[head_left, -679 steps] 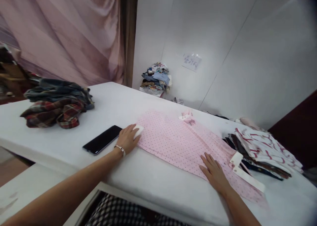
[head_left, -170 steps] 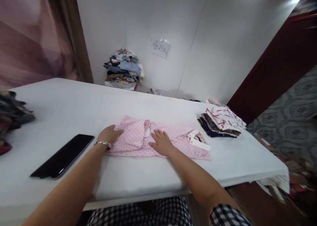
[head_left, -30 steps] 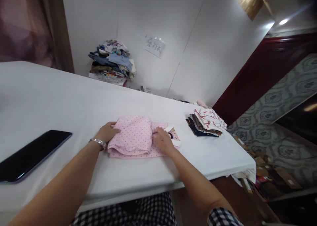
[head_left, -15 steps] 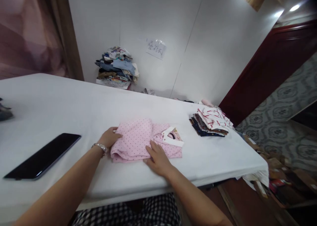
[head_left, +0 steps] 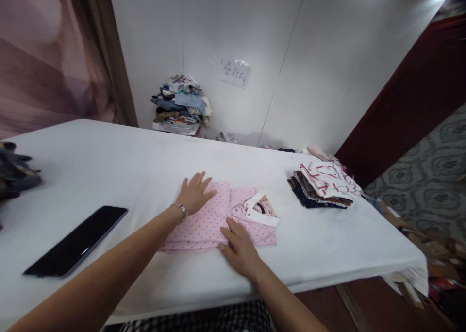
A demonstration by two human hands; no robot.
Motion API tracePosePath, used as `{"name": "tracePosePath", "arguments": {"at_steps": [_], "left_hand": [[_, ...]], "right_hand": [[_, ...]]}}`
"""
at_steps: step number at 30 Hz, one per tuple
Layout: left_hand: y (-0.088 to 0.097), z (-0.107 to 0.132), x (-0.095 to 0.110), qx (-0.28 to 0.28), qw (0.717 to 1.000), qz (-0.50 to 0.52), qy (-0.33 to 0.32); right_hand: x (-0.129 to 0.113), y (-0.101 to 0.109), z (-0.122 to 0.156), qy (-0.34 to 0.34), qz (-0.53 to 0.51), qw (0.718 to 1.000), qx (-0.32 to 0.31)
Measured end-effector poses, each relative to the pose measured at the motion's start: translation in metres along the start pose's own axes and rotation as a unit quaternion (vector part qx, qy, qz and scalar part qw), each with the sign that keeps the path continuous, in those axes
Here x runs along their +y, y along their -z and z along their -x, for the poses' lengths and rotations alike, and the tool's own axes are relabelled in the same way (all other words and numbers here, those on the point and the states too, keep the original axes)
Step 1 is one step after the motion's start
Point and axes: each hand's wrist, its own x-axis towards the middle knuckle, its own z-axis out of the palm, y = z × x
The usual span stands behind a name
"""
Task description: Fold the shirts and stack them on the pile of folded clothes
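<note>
The checked cloth (head_left: 204,323) over my lap is nearest, just past it the edge of the white table (head_left: 153,162). My right hand (head_left: 241,254) rests at the near side of the pink shirt (head_left: 206,225), thumb apart from the loosely spread fingers, tips on the cloth beside the fold; it grasps nothing. The shirt lies flat on the table in front of me, its body doubled over to the left in layers, the collar (head_left: 264,218) uncovered at the right end.

What has changed is my left hand (head_left: 194,194): half a second ago it was at the shirt's left edge, and now it lies on top, toward the far left corner, fingers fanned and released. That corner is hidden under it. I take this as smoothing rather than folding: the bundle keeps much the same shape, so the big fold seems made and its layers are being flattened.

To my left, apart from the shirt, lies the phone (head_left: 76,242), and beyond it some dark clothes (head_left: 16,169) cut off by the view. To the right, well apart, sits a stack (head_left: 320,189), a white-and-red piece on top. Farthest are the clothes pile (head_left: 184,104) and the sign (head_left: 236,73) on the wall (head_left: 218,21).
</note>
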Motion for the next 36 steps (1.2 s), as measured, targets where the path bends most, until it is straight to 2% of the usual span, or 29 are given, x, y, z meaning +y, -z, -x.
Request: {"name": "tracePosePath", "arguments": {"at_steps": [3,5,9,11,13,15,17,20,22,24,27,31,36], "left_hand": [[-0.029,-0.012,0.014,-0.104,0.993,-0.036,-0.04],[-0.044,-0.016,0.017,-0.139,0.988,-0.05,-0.042],[-0.051,-0.017,0.015,-0.145,0.987,-0.06,-0.037],[-0.051,-0.017,0.013,-0.141,0.988,-0.06,-0.036],[-0.05,-0.016,0.012,-0.136,0.988,-0.056,-0.035],[-0.049,-0.018,0.011,-0.136,0.989,-0.051,-0.032],[-0.045,-0.023,0.011,-0.147,0.988,-0.043,-0.024],[-0.035,-0.036,0.012,-0.172,0.985,-0.028,-0.004],[-0.027,-0.047,0.015,-0.178,0.984,-0.024,-0.005],[-0.022,-0.057,0.02,-0.178,0.984,-0.024,-0.016],[-0.021,-0.071,0.029,-0.19,0.981,-0.024,-0.03],[-0.024,-0.087,0.04,-0.221,0.975,-0.02,-0.019],[-0.028,-0.103,0.05,-0.233,0.972,-0.012,-0.003]], "right_hand": [[0.002,-0.002,0.001,0.008,-0.008,1.0,0.006],[0.002,-0.002,0.002,0.006,0.001,1.0,0.01],[-0.004,0.003,0.003,0.007,0.01,1.0,0.017],[-0.009,0.008,0.006,0.01,-0.016,0.998,0.055],[-0.013,0.015,0.012,-0.001,-0.069,0.992,0.102],[-0.016,0.02,0.02,-0.051,-0.16,0.978,0.125],[-0.018,0.024,0.031,-0.145,-0.29,0.938,0.119],[-0.022,0.029,0.046,-0.285,-0.477,0.825,0.101],[-0.025,0.031,0.055,-0.328,-0.561,0.755,0.087],[-0.029,0.034,0.06,-0.341,-0.619,0.704,0.075],[-0.032,0.033,0.06,-0.349,-0.668,0.655,0.048],[-0.037,0.024,0.048,-0.346,-0.713,0.61,0.018],[-0.042,0.002,0.024,-0.342,-0.748,0.567,0.046]]}}
